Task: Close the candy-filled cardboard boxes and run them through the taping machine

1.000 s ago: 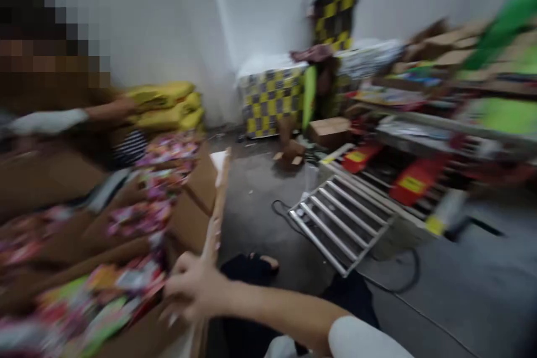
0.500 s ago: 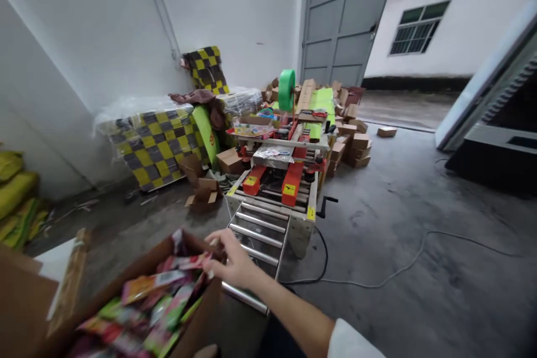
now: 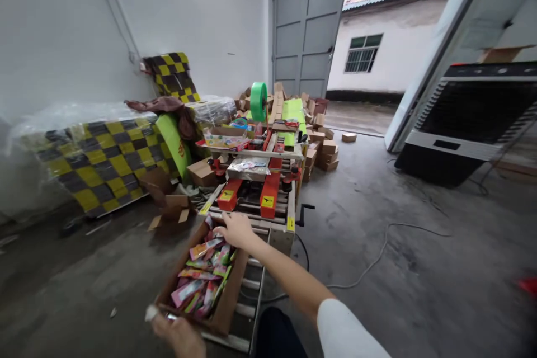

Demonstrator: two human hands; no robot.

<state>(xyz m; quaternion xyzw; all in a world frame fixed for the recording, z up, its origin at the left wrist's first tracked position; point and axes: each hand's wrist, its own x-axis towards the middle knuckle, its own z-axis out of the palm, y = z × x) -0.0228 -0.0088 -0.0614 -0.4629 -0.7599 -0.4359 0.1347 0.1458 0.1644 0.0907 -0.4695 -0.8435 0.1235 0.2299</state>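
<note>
An open cardboard box [image 3: 231,297] full of small colourful packets [image 3: 199,275] lies over the metal rollers [image 3: 246,310] of a conveyor. My right hand [image 3: 238,230] is closed over the box's far right corner, its fingers reaching inside the rim. At the near left corner my left hand [image 3: 179,337] grips the box, with a white covering on a fingertip. Just beyond the box stands a carton sealing machine with red side belts [image 3: 269,196] and a green tape roll [image 3: 258,102] on top.
A black crank handle [image 3: 305,213] sticks out from the machine's right side. A grey cable [image 3: 369,274] crosses the floor. Cardboard boxes [image 3: 329,148] are piled behind. Yellow-and-black wrapped stacks [image 3: 113,156] stand left, an air cooler [image 3: 470,117] right.
The box has moved forward and right onto the rollers, up to the sealing machine. My right hand went along on its corner, and my left hand has come into clear view. The camera has turned right.
</note>
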